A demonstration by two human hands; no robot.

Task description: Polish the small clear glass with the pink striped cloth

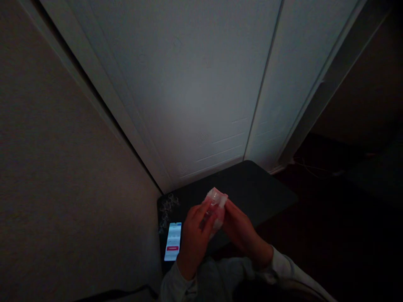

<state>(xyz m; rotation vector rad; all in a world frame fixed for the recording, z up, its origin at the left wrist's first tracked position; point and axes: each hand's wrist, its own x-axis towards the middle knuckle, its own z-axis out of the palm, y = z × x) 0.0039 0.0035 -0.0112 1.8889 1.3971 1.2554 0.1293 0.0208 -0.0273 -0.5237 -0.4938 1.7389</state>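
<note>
One pink and white packet (218, 200) between two hands, low in the frame

I look through the head camera from my distant place, and the room is quite dark. The packet is just below and right of the centre of the frame, above the dark table (264, 191). Its wrapping seems to be clear film, because it shines a little near the top.

The left hand (194, 235) comes from the bottom of the frame. Its fingers are closed upon the packet and lie across the near face. The right hand (241, 228) comes from the lower right, and its fingertips touch the packet's right edge. Part of these fingers is hidden from me, so I cannot tell how firmly they are closed.

Left of the left hand, a phone (173, 242) lies with its screen lit, showing a red bar in the lower part. Just above the phone, several small clear pieces (169, 203) lie at the table's left corner; I cannot tell what they are. Behind the table, a pale panel (195, 92) with raised lines fills the upper middle.
</note>
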